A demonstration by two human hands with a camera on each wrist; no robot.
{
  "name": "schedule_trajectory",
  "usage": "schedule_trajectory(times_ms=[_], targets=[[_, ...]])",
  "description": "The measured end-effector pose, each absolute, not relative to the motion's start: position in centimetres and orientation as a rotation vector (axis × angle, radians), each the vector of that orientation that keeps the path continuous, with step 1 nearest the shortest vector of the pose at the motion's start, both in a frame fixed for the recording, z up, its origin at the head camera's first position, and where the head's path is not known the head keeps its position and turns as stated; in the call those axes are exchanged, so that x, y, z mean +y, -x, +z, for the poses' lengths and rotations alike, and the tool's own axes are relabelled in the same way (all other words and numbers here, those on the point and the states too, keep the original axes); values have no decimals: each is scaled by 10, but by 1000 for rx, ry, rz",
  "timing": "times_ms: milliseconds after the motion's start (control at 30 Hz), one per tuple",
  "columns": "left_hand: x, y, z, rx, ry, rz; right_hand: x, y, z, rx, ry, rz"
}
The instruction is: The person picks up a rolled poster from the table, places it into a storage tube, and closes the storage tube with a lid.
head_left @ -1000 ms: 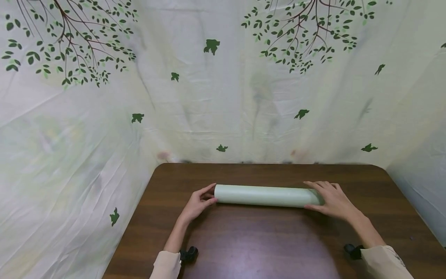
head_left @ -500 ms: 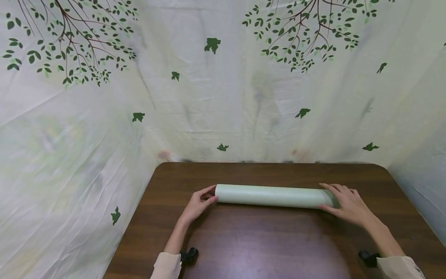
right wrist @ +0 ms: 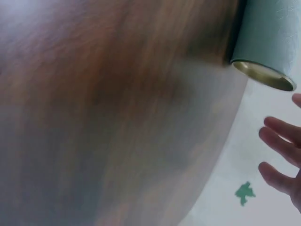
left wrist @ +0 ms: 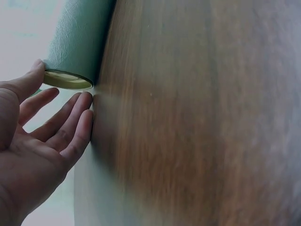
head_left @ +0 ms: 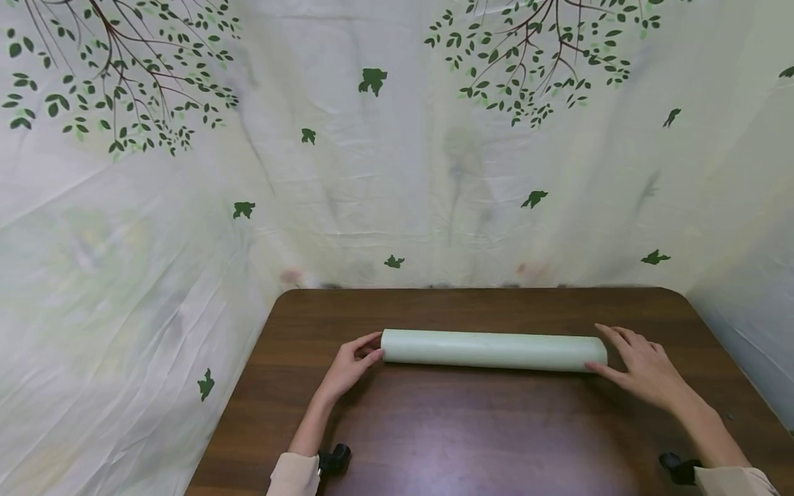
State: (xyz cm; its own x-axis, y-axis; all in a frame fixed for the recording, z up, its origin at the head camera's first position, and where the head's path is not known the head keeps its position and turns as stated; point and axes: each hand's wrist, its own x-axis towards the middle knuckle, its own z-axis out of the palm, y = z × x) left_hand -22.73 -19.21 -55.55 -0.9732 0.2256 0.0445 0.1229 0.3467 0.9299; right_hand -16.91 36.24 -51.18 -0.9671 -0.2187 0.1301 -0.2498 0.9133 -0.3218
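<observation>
A long pale green tube [head_left: 490, 350] lies crosswise on the brown wooden table, textured on the outside, with a metallic rim at each end. At its left end is my left hand [head_left: 349, 365]; in the left wrist view the thumb [left wrist: 34, 77] touches the tube's edge while the loosely bent fingers spread below the rim. My right hand [head_left: 648, 368] is by the right end, fingers spread, its thumb tip overlapping the tube in the head view. The right wrist view shows those fingers [right wrist: 277, 176] apart from the tube's rim [right wrist: 263, 75].
The wooden table [head_left: 484, 427] has rounded far corners. Behind it and at both sides hangs a pale cloth [head_left: 434, 207] printed with branches and green leaves. Each wrist wears a black camera mount, such as the left one [head_left: 335, 459].
My right hand has slid rightward along the tube to its right end, uncovering that end. The left hand and the tube have stayed nearly in place.
</observation>
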Motion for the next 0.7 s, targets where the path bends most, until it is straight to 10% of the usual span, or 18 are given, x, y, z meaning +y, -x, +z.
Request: schedule_trajectory(times_ms=[700], targets=[[-191, 228, -553, 2549, -195, 1774, 341, 174, -526, -3009, -367, 763]])
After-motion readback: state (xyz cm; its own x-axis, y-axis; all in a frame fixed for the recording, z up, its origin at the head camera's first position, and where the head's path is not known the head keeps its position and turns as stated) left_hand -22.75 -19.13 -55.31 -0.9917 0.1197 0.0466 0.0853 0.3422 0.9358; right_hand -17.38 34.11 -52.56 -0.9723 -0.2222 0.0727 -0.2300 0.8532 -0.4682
